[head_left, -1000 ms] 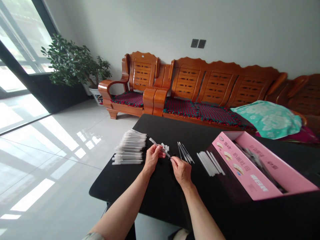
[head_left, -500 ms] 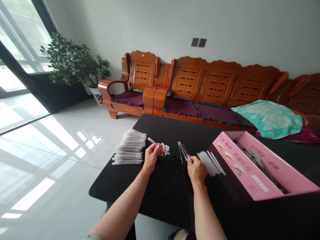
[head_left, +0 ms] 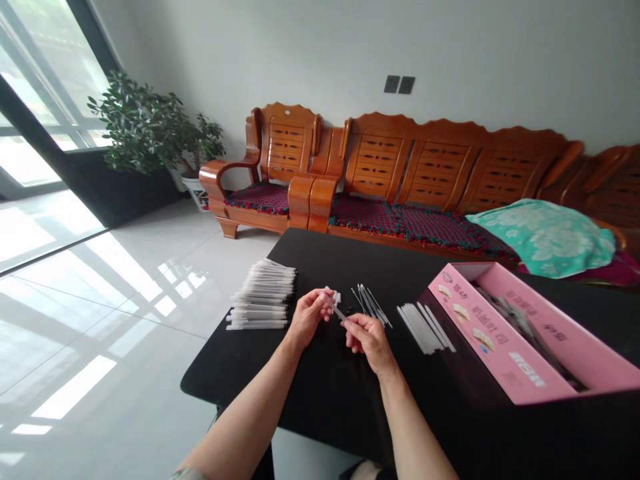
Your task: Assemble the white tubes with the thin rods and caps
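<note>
The tube (head_left: 337, 309) I hold looks smooth plastic, the table (head_left: 325, 383) glossy, the sofa (head_left: 435, 170) varnished wood, the towel (head_left: 550, 237) matt.

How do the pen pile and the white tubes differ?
The pen pile shows black ends; the white tubes show none. The pile has many more pieces than the tubes. The pile's pens lie nearly level across the view; the tubes slant. Both are pale, slim and on the black table.

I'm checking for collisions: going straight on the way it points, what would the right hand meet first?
Beyond the pale tube it touches, the right hand would probably meet the left hand first, though depth is unclear.
</note>
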{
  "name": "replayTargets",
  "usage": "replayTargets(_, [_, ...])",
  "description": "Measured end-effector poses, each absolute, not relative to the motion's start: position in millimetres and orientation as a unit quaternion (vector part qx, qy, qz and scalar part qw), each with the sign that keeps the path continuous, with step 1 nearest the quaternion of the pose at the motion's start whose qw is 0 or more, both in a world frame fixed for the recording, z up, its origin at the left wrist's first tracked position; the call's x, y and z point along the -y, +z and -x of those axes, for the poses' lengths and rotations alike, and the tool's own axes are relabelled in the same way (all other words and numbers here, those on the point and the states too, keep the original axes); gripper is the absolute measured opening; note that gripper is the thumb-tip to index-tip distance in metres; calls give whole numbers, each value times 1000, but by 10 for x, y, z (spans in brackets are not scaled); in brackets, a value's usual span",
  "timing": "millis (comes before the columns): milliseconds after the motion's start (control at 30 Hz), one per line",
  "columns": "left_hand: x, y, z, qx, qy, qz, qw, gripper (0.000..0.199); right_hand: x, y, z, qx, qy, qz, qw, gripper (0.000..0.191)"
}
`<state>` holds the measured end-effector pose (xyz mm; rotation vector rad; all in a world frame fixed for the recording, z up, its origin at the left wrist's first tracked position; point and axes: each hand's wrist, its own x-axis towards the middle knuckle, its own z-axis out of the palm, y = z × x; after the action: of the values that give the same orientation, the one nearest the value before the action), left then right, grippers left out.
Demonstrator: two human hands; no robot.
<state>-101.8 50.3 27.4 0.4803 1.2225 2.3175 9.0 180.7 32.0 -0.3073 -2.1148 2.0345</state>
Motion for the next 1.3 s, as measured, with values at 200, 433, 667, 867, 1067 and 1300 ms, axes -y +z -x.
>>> replayTargets(200, [-507, 282, 977, -454, 809, -223, 298, 40, -1816, 373, -121, 640, 766, 58, -13, 51])
replayTargets(433, [-524, 261, 979, -474, 810, -219, 267, 36, -1800, 352, -105, 643, 763, 57, -30, 40])
replayTargets(667, [-509, 258, 1002, -472, 828, -191, 236, 36, -1694, 335, -44, 779, 609, 45, 140, 41])
replayTargets(867, [-517, 285, 971, -455, 819, -206, 282, 38, -1747, 293, -78, 689, 723, 52, -15, 50])
replayTargets(1067, [-537, 251, 1012, -471, 843, -161, 203, 36, -1695, 294, -55, 855, 478, 56, 192, 40])
replayTargets(1300, [-503, 244, 1063, -485, 840, -162, 182, 38, -1748, 260, -59, 859, 451, 92, 224, 44])
